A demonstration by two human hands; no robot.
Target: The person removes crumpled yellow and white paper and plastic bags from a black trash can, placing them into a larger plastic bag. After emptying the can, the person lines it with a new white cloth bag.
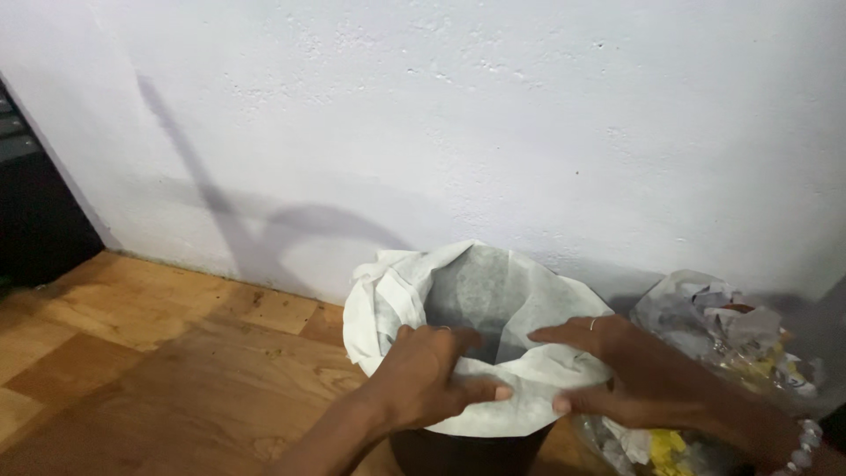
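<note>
A dark round bin (458, 451) stands on the wooden floor against a white wall. A white liner bag (493, 291) sits in it, its mouth folded out over the rim. My left hand (432, 375) grips the liner's near edge, thumb on the outside fold. My right hand (630, 366), with a ring on one finger and a bead bracelet at the wrist, pinches the same edge just to the right. Both hands press the liner against the rim's front. The inside of the bin is hidden by the liner.
A clear bag (723, 335) stuffed with crumpled paper and yellow scraps lies right of the bin, by the wall. Wooden floor (159, 353) spreads to the left. A dark piece of furniture (31, 211) stands at the far left.
</note>
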